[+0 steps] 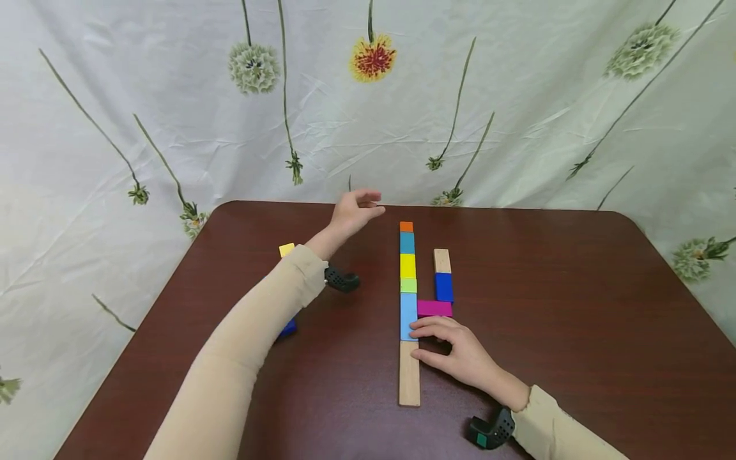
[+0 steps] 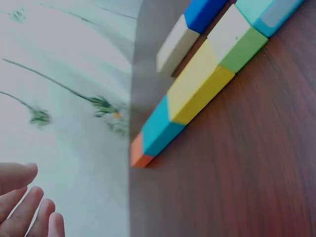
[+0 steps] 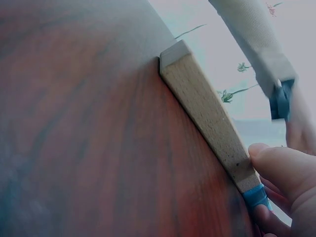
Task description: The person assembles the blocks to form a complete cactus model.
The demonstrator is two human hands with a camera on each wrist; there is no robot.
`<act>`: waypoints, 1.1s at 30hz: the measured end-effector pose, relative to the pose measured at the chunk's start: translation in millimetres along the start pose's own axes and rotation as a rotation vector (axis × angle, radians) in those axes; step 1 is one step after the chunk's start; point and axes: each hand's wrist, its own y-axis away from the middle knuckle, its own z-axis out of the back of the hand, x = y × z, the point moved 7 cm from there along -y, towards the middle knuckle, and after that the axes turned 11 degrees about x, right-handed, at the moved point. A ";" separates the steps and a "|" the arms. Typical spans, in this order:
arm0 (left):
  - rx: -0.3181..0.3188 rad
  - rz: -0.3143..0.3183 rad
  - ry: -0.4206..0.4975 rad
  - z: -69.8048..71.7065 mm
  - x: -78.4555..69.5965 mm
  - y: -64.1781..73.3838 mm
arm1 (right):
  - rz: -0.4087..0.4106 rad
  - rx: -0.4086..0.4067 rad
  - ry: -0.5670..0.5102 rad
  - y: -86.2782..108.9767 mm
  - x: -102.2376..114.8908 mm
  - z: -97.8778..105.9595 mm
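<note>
A straight row of blocks runs away from me along the table. Nearest is a long plain wooden block point(image 1: 409, 377), followed by a light blue block point(image 1: 408, 310), a green block point(image 1: 408, 285), a yellow block point(image 1: 407, 266), a teal block point(image 1: 407, 243) and an orange block point(image 1: 406, 227). My right hand point(image 1: 460, 351) rests at the row's near part, fingertips on the light blue block and thumb against the wooden one. My left hand point(image 1: 356, 214) hovers near the table's far edge, left of the orange block, fingers loosely bent and holding nothing.
A magenta block point(image 1: 434, 308) juts right from the row, with a dark blue block point(image 1: 444, 287) and a short wooden block point(image 1: 442, 260) beyond it. Partly behind my left arm lie a pale yellow block point(image 1: 286, 250) and another blue block point(image 1: 287, 329). A flowered cloth point(image 1: 517, 128) hangs behind.
</note>
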 end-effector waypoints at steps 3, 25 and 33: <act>0.000 -0.027 -0.008 22.3 -11.7 16.8 | -0.002 -0.001 0.000 0.3 -0.3 0.6; -0.172 -0.031 0.243 105.0 14.9 213.1 | -0.007 0.002 -0.007 -0.1 -1.6 0.8; -0.254 0.062 0.250 110.5 112.2 243.8 | -0.005 0.006 -0.017 -0.4 -2.4 0.2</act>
